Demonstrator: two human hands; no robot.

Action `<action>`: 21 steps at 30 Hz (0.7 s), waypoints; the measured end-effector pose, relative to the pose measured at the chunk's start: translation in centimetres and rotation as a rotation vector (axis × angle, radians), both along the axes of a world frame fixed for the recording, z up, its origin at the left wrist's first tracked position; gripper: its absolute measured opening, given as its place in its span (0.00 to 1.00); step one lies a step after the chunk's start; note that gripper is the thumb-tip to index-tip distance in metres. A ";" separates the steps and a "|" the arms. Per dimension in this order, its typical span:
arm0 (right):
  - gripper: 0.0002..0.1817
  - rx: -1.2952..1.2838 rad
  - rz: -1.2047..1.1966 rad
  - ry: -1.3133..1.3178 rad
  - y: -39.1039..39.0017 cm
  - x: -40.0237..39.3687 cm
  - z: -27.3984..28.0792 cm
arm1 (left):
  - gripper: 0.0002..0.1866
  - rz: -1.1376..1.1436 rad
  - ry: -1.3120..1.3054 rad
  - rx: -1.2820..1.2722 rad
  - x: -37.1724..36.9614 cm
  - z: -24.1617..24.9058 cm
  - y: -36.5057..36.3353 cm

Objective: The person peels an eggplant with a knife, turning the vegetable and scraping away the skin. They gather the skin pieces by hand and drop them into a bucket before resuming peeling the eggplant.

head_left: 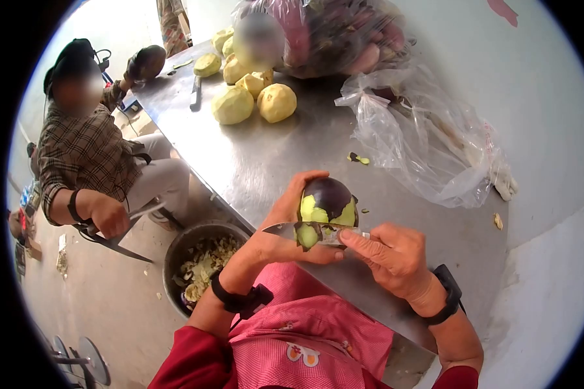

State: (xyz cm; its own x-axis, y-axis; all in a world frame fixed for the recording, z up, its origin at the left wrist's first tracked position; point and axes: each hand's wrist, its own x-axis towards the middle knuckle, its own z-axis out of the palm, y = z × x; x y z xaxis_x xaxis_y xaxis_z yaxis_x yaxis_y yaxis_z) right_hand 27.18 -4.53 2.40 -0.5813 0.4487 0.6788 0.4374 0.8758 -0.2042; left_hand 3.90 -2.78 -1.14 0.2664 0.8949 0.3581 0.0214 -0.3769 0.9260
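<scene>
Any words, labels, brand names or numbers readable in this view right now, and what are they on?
None can be read.
The pink checked apron carries only a small cartoon print, no letters.
The clear plastic bags, the steel knife and the half-peeled purple eggplant show no printing.

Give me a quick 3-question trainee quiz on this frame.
1. True or false: the left hand holds the eggplant.
2. What does the right hand hold? A) knife B) spoon C) bag
3. Fill in: the peeled pieces lie on the metal ____, and the bowl of peelings sits on the floor.

Key: 1 true; 2 A, the knife; 3 table.
</scene>
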 end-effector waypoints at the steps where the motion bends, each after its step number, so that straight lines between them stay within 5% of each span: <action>1: 0.28 0.004 -0.016 -0.005 0.0 0.1 0.0 | 0.58 -0.010 -0.015 -0.010 0.0 0.1 0.0; 21: 0.30 -0.009 -0.036 0.040 0.5 0.4 0.1 | 0.56 0.071 0.098 0.024 0.3 0.5 -0.1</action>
State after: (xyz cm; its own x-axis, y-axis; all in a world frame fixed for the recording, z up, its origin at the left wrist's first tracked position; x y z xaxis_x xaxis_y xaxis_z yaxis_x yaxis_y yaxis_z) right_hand 27.57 -4.01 2.45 -0.5373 0.4747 0.6971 0.4596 0.8578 -0.2300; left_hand 4.16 -2.92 -0.68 0.2371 0.9045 0.3546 0.1388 -0.3928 0.9091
